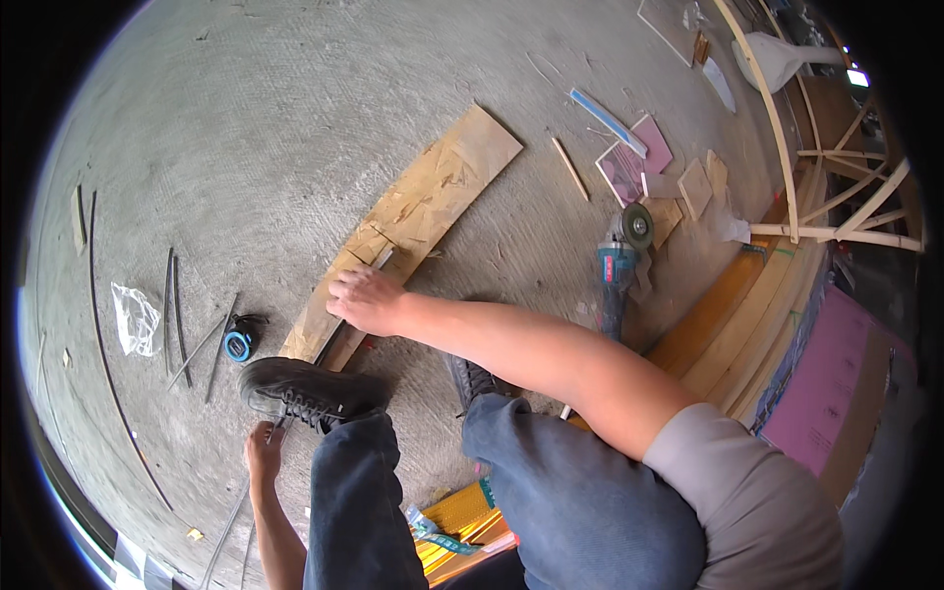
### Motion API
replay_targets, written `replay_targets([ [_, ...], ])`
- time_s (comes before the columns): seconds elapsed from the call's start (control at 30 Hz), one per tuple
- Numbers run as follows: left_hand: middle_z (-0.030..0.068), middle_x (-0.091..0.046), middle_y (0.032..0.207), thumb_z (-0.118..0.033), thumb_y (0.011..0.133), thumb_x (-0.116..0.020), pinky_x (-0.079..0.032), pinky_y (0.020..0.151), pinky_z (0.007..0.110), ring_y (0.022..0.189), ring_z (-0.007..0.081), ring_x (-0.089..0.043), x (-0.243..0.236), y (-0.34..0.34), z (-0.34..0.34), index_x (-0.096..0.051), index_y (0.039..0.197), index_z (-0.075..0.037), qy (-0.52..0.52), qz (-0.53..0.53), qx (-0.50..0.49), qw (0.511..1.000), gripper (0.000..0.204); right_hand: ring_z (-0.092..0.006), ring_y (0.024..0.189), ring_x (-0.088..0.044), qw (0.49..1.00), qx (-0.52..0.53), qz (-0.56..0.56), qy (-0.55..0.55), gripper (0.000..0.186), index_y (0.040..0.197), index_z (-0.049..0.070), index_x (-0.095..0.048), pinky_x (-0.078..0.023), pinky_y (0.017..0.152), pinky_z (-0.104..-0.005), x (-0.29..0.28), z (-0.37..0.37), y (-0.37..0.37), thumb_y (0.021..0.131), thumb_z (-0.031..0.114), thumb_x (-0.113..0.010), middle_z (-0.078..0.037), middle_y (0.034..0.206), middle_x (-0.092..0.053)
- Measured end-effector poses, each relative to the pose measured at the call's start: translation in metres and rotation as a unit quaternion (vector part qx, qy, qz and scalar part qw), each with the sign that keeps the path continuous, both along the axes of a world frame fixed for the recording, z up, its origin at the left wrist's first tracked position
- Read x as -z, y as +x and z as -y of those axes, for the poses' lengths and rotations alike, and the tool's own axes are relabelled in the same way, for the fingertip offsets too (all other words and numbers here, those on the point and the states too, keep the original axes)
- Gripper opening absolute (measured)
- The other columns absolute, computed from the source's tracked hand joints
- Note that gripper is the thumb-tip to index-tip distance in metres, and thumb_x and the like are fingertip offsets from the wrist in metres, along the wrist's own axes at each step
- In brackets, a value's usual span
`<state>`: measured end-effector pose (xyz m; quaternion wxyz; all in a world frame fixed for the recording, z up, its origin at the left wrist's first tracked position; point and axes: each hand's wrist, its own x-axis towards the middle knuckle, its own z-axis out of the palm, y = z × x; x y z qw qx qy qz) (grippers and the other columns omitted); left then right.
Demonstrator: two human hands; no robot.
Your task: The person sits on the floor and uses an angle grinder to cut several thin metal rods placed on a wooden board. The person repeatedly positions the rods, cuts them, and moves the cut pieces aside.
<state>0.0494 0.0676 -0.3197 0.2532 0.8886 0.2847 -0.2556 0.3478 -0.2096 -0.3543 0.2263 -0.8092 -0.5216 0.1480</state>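
Note:
My right hand is closed over a narrow metal piece on a long OSB board, which lies diagonally on the concrete floor. A dark strip runs from under that hand toward my left shoe, which is at the board's near end. My left hand, low on the left beside the shoe, grips a thin metal rod that passes by the shoe. Exactly what lies under my right fingers is hidden.
A blue tape measure, plastic bag and several thin rods lie left. An angle grinder, tile offcuts, wood strips, a curved wooden frame and pink panel are right. Gold sheeting lies between my legs.

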Motion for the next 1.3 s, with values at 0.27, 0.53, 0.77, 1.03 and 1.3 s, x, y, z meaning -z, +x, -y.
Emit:
replay_targets([
  [0.27,0.0186,-0.068,0.085,-0.025,0.085,-0.064,-0.048,0.072,0.045,0.082,0.0369,-0.065,0.000,0.000,0.003,-0.065,0.095,-0.004,-0.004,0.001,-0.021,1.000,0.024,-0.0297,0.102,-0.062,0.994,-0.040,-0.057,-0.084,0.022,0.083,0.006,-0.071,-0.051,0.086,-0.0417,-0.005,-0.009,0.008,0.086,0.016,-0.051,-0.013,0.099,-0.067],
  [0.53,0.0173,-0.068,0.080,-0.024,0.087,-0.060,-0.048,0.071,0.041,0.077,0.0335,-0.066,0.005,-0.004,-0.004,-0.065,0.093,-0.003,-0.045,0.028,-0.041,0.998,0.023,-0.0298,0.101,-0.062,0.983,-0.050,-0.104,-0.144,0.025,0.084,0.005,-0.070,-0.051,0.086,-0.0430,-0.014,-0.015,0.015,0.089,0.015,-0.048,-0.014,0.099,-0.067],
  [0.77,0.0153,-0.068,0.078,-0.022,0.089,-0.057,-0.048,0.070,0.040,0.076,0.0309,-0.066,0.001,0.000,0.001,-0.064,0.093,-0.002,-0.050,0.032,-0.041,0.997,0.021,-0.0307,0.108,-0.056,0.981,-0.073,-0.081,-0.158,0.029,0.093,0.004,-0.066,-0.048,0.091,-0.0441,-0.024,-0.009,0.015,0.095,0.017,-0.040,-0.017,0.109,-0.061],
  [1.03,0.0135,-0.068,0.080,-0.019,0.092,-0.055,-0.048,0.070,0.039,0.076,0.0293,-0.066,0.002,0.000,0.004,-0.063,0.093,-0.003,-0.044,0.049,-0.027,0.997,0.018,-0.0302,0.107,-0.056,0.984,-0.087,-0.046,-0.151,0.027,0.094,0.002,-0.065,-0.047,0.092,-0.0434,-0.013,-0.012,0.012,0.094,0.015,-0.042,-0.017,0.108,-0.061],
  [1.3,0.0157,-0.068,0.080,-0.019,0.091,-0.055,-0.048,0.070,0.041,0.077,0.0323,-0.066,0.006,-0.003,-0.001,-0.064,0.094,-0.003,-0.062,0.044,-0.024,0.997,0.018,-0.0309,0.109,-0.056,0.983,-0.080,-0.057,-0.152,0.023,0.089,0.002,-0.066,-0.047,0.093,-0.0435,-0.017,-0.013,0.013,0.092,0.013,-0.046,-0.017,0.108,-0.061],
])
